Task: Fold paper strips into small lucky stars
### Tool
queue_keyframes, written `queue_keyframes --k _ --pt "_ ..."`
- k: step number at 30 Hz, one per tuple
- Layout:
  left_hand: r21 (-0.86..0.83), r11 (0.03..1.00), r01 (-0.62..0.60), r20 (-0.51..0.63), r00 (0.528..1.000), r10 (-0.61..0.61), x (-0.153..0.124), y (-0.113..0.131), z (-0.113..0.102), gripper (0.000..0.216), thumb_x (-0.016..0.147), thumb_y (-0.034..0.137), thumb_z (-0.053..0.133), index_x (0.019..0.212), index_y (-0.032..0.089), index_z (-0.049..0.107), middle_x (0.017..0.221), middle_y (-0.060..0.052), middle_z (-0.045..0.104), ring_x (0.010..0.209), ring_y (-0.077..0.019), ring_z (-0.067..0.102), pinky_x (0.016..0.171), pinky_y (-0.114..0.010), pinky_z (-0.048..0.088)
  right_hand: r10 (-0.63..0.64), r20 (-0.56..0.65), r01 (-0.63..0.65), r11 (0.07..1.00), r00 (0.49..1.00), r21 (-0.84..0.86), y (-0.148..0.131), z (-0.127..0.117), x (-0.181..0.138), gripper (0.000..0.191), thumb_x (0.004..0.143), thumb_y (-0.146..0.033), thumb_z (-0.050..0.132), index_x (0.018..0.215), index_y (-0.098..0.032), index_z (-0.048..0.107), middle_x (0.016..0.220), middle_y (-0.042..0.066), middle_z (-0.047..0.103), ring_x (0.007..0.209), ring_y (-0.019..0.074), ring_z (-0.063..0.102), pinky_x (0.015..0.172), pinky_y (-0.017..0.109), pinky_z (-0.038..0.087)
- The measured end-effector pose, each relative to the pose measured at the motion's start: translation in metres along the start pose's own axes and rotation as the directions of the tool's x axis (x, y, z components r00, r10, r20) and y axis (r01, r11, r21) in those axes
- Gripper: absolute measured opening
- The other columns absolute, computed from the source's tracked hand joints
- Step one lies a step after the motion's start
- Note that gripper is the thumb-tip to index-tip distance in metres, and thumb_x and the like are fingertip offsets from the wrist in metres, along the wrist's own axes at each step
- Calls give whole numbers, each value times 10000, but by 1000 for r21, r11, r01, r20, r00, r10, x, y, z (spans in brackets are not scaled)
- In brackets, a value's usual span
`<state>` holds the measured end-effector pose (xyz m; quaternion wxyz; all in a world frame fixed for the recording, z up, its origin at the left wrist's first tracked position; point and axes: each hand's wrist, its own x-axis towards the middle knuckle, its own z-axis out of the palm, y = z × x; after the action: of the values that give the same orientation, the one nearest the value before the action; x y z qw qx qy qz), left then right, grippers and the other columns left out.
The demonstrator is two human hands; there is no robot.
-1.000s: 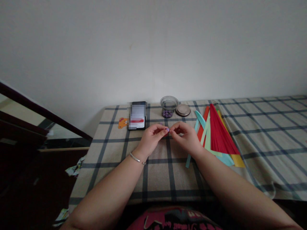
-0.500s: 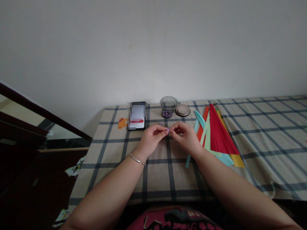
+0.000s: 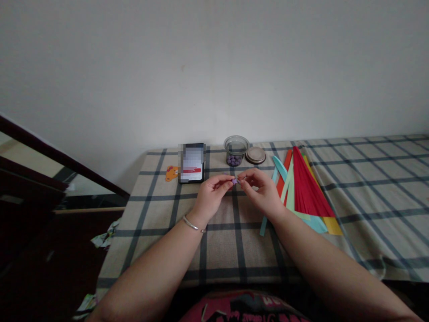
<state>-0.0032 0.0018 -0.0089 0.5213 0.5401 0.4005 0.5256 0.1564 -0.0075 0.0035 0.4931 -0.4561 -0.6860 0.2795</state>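
Between my fingertips is a small purple folded paper star [image 3: 234,182], held just above the checked tablecloth. My left hand [image 3: 212,193] is closed, thumb and index finger pinching the star from the left. From the other side my right hand [image 3: 263,192] meets its right edge with thumb and fingers drawn together; the exact contact is too small to make out. Behind the hands stands a clear plastic jar [image 3: 236,147] with several purple stars [image 3: 234,160] at the bottom. Its round lid [image 3: 256,154] lies to the right. Another small purple piece is mostly hidden behind my left fingers.
Fanned paper strips, mostly red [image 3: 310,192], with blue, green, orange and yellow ones, lie right of my right hand. A phone [image 3: 192,163] rests at the back left beside an orange bear shape [image 3: 172,173]. The wall [image 3: 214,80] rises behind the table; a dark railing [image 3: 63,154] runs left.
My right fingertips have shifted slightly right from the star, and the star shows more between the hands. The left hand keeps its pinch.
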Motion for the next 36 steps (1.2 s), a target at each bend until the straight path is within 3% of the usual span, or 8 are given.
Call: queue_keyframes --k 5,14,26,32,36 --pt "113 992 -58 -1 998 59 0 2 -1 218 771 334 657 924 186 703 975 -62 719 912 -188 658 871 -332 510 -60 35 62 996 998 -57 -2 0 1 103 788 -207 586 887 -217 608 839 33 622 692 138 578 601 270 502" --pt "219 962 -160 -17 986 167 -1 6 0 98 806 260 610 828 177 658 863 -37 684 806 -148 635 763 -271 510 -57 30 59 997 998 -54 -3 1 1 75 778 -217 610 852 -211 605 807 32 609 675 139 575 588 267 496" --pt "244 957 -157 63 987 146 -2 8 -4 94 822 254 588 824 179 644 817 -26 681 767 -144 633 734 -261 507 5 77 -4 1000 997 -10 5 -1 4 91 805 -276 590 807 -197 635 752 41 633 689 156 596 586 265 484" --pt "360 908 -212 64 977 203 -3 6 -4 94 830 242 580 831 173 643 821 -29 678 765 -143 626 727 -263 499 45 113 -46 999 993 5 7 0 6 86 802 -254 577 799 -184 626 751 38 635 671 147 595 592 261 478" --pt "347 917 -195 37 980 195 -5 5 -1 95 842 232 556 851 167 625 844 -36 671 777 -140 629 733 -259 507 58 87 -56 998 995 -21 4 0 5 99 812 -253 561 817 -186 634 768 41 643 690 149 597 607 262 481"
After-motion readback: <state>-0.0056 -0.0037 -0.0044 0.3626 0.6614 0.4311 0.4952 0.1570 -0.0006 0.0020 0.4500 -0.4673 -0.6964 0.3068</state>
